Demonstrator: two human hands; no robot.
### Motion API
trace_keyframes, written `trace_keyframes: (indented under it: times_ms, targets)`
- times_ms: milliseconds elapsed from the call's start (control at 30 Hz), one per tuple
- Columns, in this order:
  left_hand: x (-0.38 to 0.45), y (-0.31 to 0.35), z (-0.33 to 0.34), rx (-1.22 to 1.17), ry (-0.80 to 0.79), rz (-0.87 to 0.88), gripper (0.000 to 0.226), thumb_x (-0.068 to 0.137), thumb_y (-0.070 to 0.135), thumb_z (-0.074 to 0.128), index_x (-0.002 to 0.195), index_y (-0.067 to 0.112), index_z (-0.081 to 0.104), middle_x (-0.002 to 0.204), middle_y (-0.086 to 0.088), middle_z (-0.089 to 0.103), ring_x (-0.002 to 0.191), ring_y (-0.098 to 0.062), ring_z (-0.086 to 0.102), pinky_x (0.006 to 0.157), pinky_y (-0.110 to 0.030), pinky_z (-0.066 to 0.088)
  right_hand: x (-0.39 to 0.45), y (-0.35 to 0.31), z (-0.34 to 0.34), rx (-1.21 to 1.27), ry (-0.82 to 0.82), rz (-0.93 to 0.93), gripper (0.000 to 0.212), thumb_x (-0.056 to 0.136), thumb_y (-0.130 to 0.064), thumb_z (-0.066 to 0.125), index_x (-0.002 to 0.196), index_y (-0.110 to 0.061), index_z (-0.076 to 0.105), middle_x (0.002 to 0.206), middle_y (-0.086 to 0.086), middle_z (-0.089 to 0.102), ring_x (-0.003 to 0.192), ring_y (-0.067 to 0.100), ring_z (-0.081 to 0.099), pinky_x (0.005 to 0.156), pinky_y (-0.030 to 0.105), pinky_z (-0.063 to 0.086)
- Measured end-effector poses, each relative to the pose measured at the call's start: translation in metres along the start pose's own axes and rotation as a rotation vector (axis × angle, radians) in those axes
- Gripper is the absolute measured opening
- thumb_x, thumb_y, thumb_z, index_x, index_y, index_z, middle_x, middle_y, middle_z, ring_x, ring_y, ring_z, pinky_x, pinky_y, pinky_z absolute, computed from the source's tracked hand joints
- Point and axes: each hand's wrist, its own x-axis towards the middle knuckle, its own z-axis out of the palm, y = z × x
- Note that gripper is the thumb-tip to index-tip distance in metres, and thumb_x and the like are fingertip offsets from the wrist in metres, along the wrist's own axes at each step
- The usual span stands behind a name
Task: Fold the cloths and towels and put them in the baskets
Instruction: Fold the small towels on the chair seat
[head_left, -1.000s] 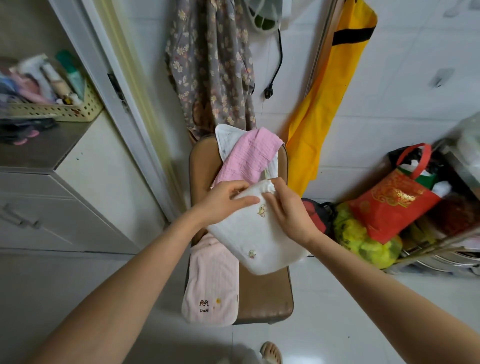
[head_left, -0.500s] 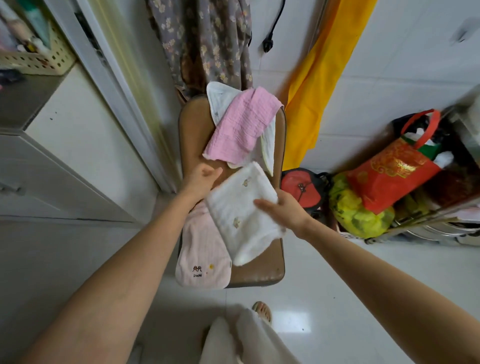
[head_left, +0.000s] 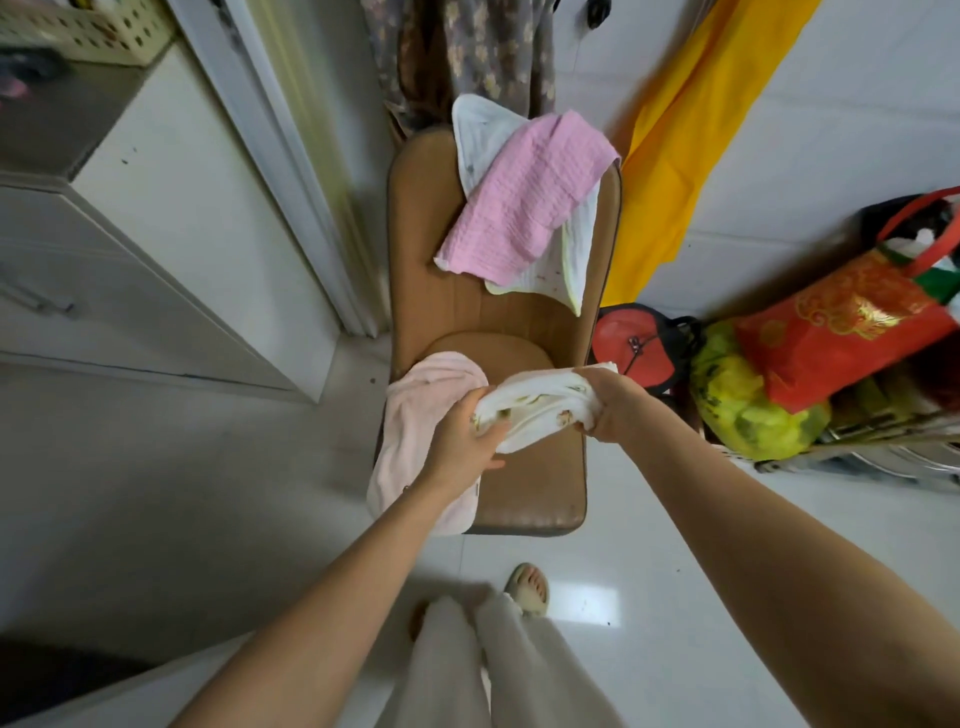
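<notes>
left hand (head_left: 462, 441) and right hand (head_left: 615, 402) grip white cloth (head_left: 535, 405) between them above chair (head_left: 530, 488) | pale pink towel (head_left: 415, 426) under left hand | pink cloth (head_left: 524, 197) beyond hands | red bag (head_left: 836, 322) right

The left hand (head_left: 460, 441) covers one end of the white cloth (head_left: 540, 408), the right hand (head_left: 613, 402) the other, so its folded edges there stay unseen. The red bag (head_left: 841, 332) runs off the right edge, and the basket (head_left: 78, 28) is cropped at the top left corner.
</notes>
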Motion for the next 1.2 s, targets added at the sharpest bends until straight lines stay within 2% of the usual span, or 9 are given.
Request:
trace_keyframes:
  times_ms: [133,300,467,633,700,767,933,1067,1200]
  targets:
    - [0.017,-0.010,-0.003,0.254,0.149,0.184,0.027,0.088,0.005,0.061,0.115,0.008,0.066,0.111,-0.003,0.066,0.103,-0.020,0.062,0.069,-0.023,0.058,-0.013,0.003,0.000,0.080,0.007,0.081,0.020,0.094,-0.026,0.056,0.103,-0.009,0.057,0.068,0.006,0.066,0.040,0.016,0.061,0.038,0.022,0.050]
    - [0.034,-0.004,-0.010,0.173,0.164,0.153,0.041,0.085,-0.016,0.041,0.111,0.001,0.070,0.125,-0.010,0.062,0.118,-0.017,0.055,0.104,-0.037,0.045,-0.002,0.007,-0.001,-0.029,0.172,-0.056,0.060,0.082,-0.019,0.073,0.131,0.001,0.044,0.121,0.016,0.058,0.108,0.036,0.059,0.091,0.046,0.050]
    - [0.027,-0.005,-0.010,-0.065,-0.112,-0.019,0.047,0.088,-0.017,0.040,0.116,0.011,0.067,0.140,0.004,0.045,0.124,-0.008,0.045,0.104,-0.026,0.041,0.009,0.006,-0.006,-0.076,0.183,-0.224,0.038,0.084,-0.016,0.070,0.117,0.001,0.058,0.108,0.015,0.064,0.085,0.027,0.059,0.075,0.038,0.048]
    - [0.049,-0.052,-0.034,-0.633,-0.205,-0.543,0.028,0.092,0.027,0.056,0.119,0.022,0.060,0.130,-0.008,0.050,0.108,-0.028,0.059,0.093,-0.043,0.049,0.033,0.012,-0.012,-0.117,-0.027,-0.365,0.033,0.084,-0.020,0.070,0.114,-0.012,0.060,0.099,0.008,0.067,0.081,0.021,0.065,0.063,0.033,0.054]
    - [0.064,-0.074,-0.029,-0.722,-0.112,-0.703,0.068,0.083,0.059,0.059,0.134,0.017,0.048,0.135,-0.023,0.046,0.094,-0.031,0.060,0.082,-0.045,0.052,0.045,0.021,-0.012,-0.138,-0.154,-0.396,0.029,0.084,-0.019,0.070,0.111,-0.016,0.059,0.097,0.005,0.069,0.079,0.019,0.068,0.063,0.031,0.056]
    - [0.083,-0.088,-0.013,-0.664,-0.063,-0.688,0.080,0.082,0.070,0.050,0.136,0.011,0.045,0.130,-0.021,0.052,0.088,-0.029,0.062,0.077,-0.043,0.053,0.064,0.034,-0.009,-0.163,-0.247,-0.378,0.027,0.084,-0.018,0.070,0.109,-0.020,0.059,0.095,0.003,0.070,0.078,0.016,0.069,0.066,0.031,0.058]
    - [0.139,-0.115,0.028,-0.271,0.125,-0.511,0.030,0.087,0.054,0.058,0.099,0.027,0.056,0.096,0.008,0.064,0.087,-0.012,0.060,0.067,-0.027,0.047,0.144,0.074,-0.007,-0.078,-0.155,-0.359,0.033,0.085,-0.015,0.069,0.115,-0.018,0.056,0.098,-0.001,0.068,0.079,0.007,0.068,0.066,0.022,0.056]
    - [0.191,-0.167,0.055,-0.103,0.230,-0.305,0.045,0.082,0.054,0.064,0.116,0.028,0.051,0.106,0.013,0.061,0.091,-0.004,0.057,0.074,-0.021,0.046,0.216,0.106,-0.008,-0.124,0.015,-0.434,0.040,0.088,-0.015,0.064,0.124,-0.019,0.046,0.118,0.003,0.059,0.106,0.019,0.061,0.090,0.037,0.052]
    - [0.237,-0.231,0.066,0.041,0.207,-0.209,0.055,0.082,0.053,0.064,0.127,0.025,0.049,0.116,0.007,0.060,0.107,-0.016,0.059,0.089,-0.032,0.049,0.270,0.141,-0.008,-0.179,0.009,-0.584,0.058,0.089,-0.009,0.060,0.138,-0.024,0.033,0.122,-0.014,0.049,0.112,0.003,0.052,0.091,0.021,0.046]
